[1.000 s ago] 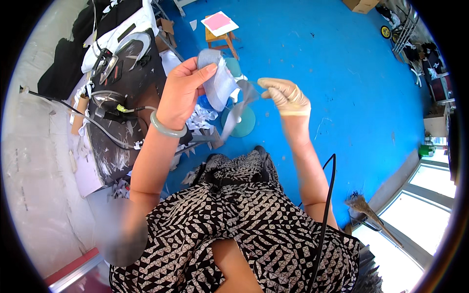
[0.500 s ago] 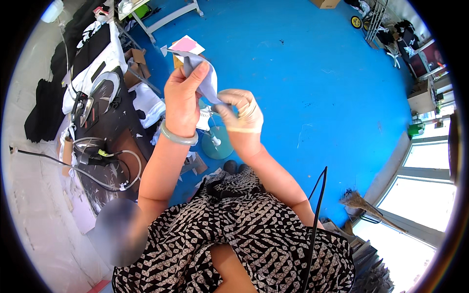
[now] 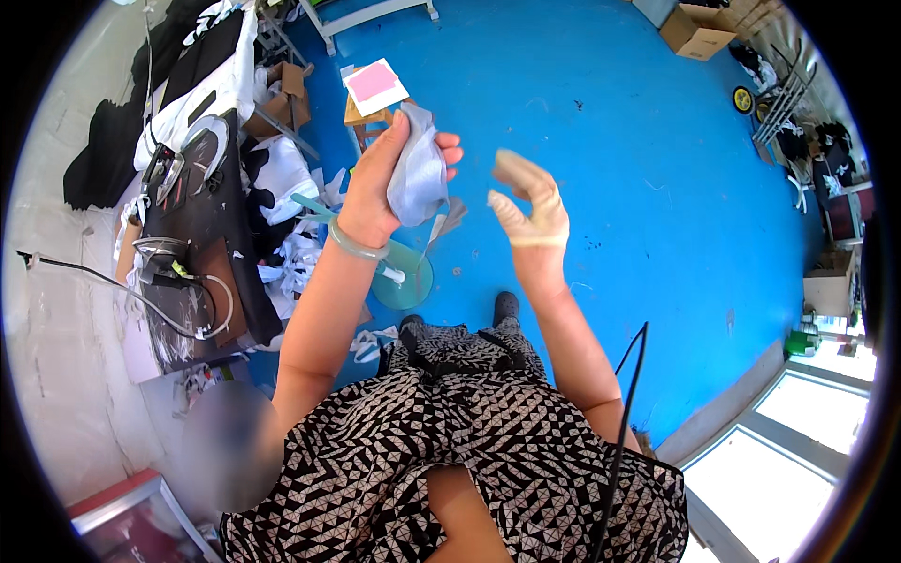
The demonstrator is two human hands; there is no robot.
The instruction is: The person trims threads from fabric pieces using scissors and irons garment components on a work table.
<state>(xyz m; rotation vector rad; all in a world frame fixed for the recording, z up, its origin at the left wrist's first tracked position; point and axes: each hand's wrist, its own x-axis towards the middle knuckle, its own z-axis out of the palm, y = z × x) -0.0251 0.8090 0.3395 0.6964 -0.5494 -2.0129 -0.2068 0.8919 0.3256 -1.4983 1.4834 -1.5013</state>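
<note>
My left hand [image 3: 377, 178], with a pale bangle at the wrist, grips a folded piece of blue-grey cloth [image 3: 419, 174]. The thumb lies along the cloth's near side and fingertips show past its far edge. A narrow light strip dangles below the cloth. To the right, apart from it, my right hand [image 3: 533, 206] wears a cream glove or finger covering; its thumb and fingers curve apart with nothing between them. Beyond the left hand, a white sheet with a pink patch [image 3: 375, 84] rests on a small wooden stool [image 3: 361, 117].
At left stands a dark work table [image 3: 202, 235] with irons [image 3: 161, 249], cables and white cloth. A round green base [image 3: 404, 281] stands on the blue floor [image 3: 648, 188] by my feet. Cardboard boxes [image 3: 696, 36] and a hand cart [image 3: 784, 98] are at far right.
My right hand has let go of the cloth and moved right. The left hand has turned, showing the cloth's broad side. My view has shifted, bringing my feet into sight.
</note>
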